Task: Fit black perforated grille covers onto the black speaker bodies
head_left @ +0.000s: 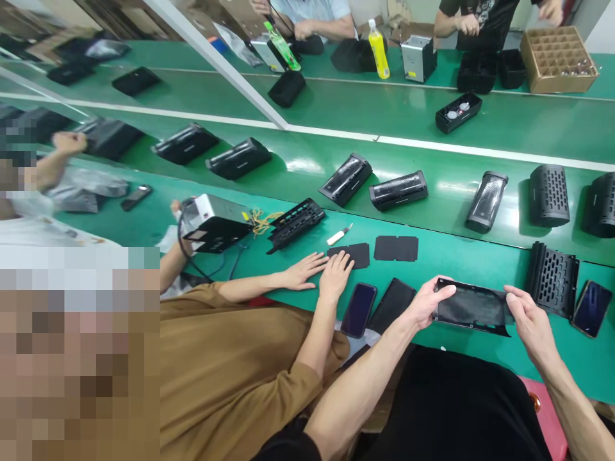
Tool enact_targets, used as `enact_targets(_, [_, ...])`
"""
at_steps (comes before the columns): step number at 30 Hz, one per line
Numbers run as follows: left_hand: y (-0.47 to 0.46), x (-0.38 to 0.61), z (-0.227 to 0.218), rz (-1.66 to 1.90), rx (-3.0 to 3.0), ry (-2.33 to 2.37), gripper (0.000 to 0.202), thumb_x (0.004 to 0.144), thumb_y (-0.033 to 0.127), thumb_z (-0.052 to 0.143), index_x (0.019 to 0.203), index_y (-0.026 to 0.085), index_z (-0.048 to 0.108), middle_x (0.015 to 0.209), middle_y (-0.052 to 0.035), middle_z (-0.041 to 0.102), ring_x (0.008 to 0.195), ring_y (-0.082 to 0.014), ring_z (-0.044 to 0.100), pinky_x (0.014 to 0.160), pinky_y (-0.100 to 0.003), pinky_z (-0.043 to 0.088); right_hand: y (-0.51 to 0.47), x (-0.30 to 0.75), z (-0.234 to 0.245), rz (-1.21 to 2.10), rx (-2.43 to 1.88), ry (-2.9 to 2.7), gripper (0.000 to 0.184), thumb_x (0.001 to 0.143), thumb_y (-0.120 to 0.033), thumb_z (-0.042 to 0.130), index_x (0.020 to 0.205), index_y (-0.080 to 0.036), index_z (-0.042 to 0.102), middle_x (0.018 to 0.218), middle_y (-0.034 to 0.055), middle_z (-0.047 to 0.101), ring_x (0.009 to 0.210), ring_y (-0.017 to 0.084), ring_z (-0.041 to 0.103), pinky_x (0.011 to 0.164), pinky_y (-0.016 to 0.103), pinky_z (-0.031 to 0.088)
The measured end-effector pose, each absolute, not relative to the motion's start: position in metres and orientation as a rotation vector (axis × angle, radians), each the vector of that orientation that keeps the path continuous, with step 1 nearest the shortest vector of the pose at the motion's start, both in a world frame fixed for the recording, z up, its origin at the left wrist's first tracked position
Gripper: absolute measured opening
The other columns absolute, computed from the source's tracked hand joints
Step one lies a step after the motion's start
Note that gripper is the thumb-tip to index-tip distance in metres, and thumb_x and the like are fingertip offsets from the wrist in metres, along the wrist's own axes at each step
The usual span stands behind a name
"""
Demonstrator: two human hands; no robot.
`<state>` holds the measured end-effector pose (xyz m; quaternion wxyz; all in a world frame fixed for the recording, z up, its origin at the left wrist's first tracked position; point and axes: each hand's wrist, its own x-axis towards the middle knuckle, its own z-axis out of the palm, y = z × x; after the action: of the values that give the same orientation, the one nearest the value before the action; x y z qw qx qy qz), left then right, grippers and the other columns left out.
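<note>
My left hand (427, 304) grips the left end of a black plastic speaker shell (473, 326), thumb over its rim. The shell is tilted with its hollow inside toward me, above the green bench. A dark mesh sheet (468, 304) lies inside it and seems to stick out at the right end. There my right hand (526, 314) is closed, thumb and fingers pinching what looks like the sheet's edge; the exact contact is partly hidden. Right of the shell stands a perforated black shell (552, 278). Another black shell (393, 304) lies left of my left hand.
Phones (359, 310) (592, 308) lie on both sides. A co-worker's hands (319, 275) press a black sheet (355, 255) beside another flat sheet (396, 248) and a white-handled knife (339, 235). Several black speakers (398, 190) stand on the green conveyor (307, 166) beyond.
</note>
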<state>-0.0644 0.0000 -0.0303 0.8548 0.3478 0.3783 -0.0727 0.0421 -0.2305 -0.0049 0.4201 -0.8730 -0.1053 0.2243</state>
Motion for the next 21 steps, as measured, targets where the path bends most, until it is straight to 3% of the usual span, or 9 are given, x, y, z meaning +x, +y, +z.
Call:
enact_targets(4, [-0.005,-0.066,-0.031,-0.097,0.72,0.818,0.071,0.047,0.049,0.104,0.099,0.017,0.067,0.082,0.001,0.07,0.069,-0.0137,0.063,0.068,-0.028,0.053,-0.238,0.04,-0.003,0.661,-2.234,-0.183,0.068,0.087,-0.081,0.057,0.047,-0.027,0.044,0.14,0.0187,0.069,0.127,0.042,0.062,0.107,0.054,0.043])
enact_targets(6, [-0.006,-0.066,-0.03,-0.08,0.723,0.825,0.067,0.049,0.047,0.102,0.096,0.017,0.067,0.081,0.0012,0.069,0.068,-0.0132,0.061,0.067,-0.028,0.051,-0.243,0.042,0.001,0.713,-2.229,-0.127,0.063,0.083,-0.082,0.06,0.053,-0.027,0.053,0.129,0.0185,0.074,0.118,0.042,0.066,0.105,0.055,0.044])
enact_targets(9, [-0.006,-0.065,-0.028,-0.072,0.735,0.829,0.059,0.053,0.045,0.099,0.094,0.017,0.067,0.078,0.0017,0.069,0.066,-0.0127,0.06,0.066,-0.027,0.049,-0.245,0.045,0.004,0.735,-2.188,-0.001,0.052,0.076,-0.079,0.073,0.082,-0.027,0.068,0.117,0.0153,0.076,0.11,0.039,0.069,0.097,0.052,0.05])
enact_targets(12, [-0.003,-0.063,-0.022,-0.091,0.74,0.817,0.053,0.056,0.041,0.096,0.094,0.017,0.069,0.078,0.001,0.069,0.066,-0.0133,0.06,0.066,-0.026,0.048,-0.24,0.046,0.001,0.723,-2.092,0.125,0.073,0.058,-0.071,0.091,0.11,-0.028,0.065,0.119,0.012,0.074,0.109,0.036,0.069,0.087,0.045,0.055])
enact_targets(14, [-0.001,-0.062,-0.017,-0.104,0.739,0.804,0.051,0.056,0.039,0.094,0.095,0.017,0.07,0.078,0.0008,0.07,0.066,-0.0132,0.06,0.065,-0.026,0.047,-0.235,0.045,-0.004,0.778,-1.977,0.188,0.072,0.057,-0.073,0.091,0.107,-0.027,0.064,0.101,0.007,0.074,0.093,0.031,0.071,0.074,0.04,0.055])
enact_targets(17, [0.001,-0.061,-0.009,-0.108,0.731,0.788,0.045,0.057,0.036,0.091,0.092,0.017,0.069,0.077,0.0015,0.068,0.065,-0.012,0.057,0.065,-0.024,0.045,-0.23,0.043,-0.008,0.881,-1.787,0.254,0.062,0.063,-0.077,0.086,0.081,-0.027,0.056,0.073,-0.0006,0.063,0.065,0.021,0.061,0.056,0.033,0.049])
enact_targets(21, [0.002,-0.062,-0.002,-0.119,0.713,0.787,0.04,0.06,0.035,0.086,0.093,0.016,0.072,0.076,0.0009,0.068,0.064,-0.0118,0.056,0.063,-0.024,0.043,-0.23,0.041,-0.003,0.943,-1.635,0.315,0.066,0.059,-0.071,0.095,0.076,-0.025,0.05,0.065,-0.0057,0.054,0.055,0.012,0.048,0.05,0.026,0.043])
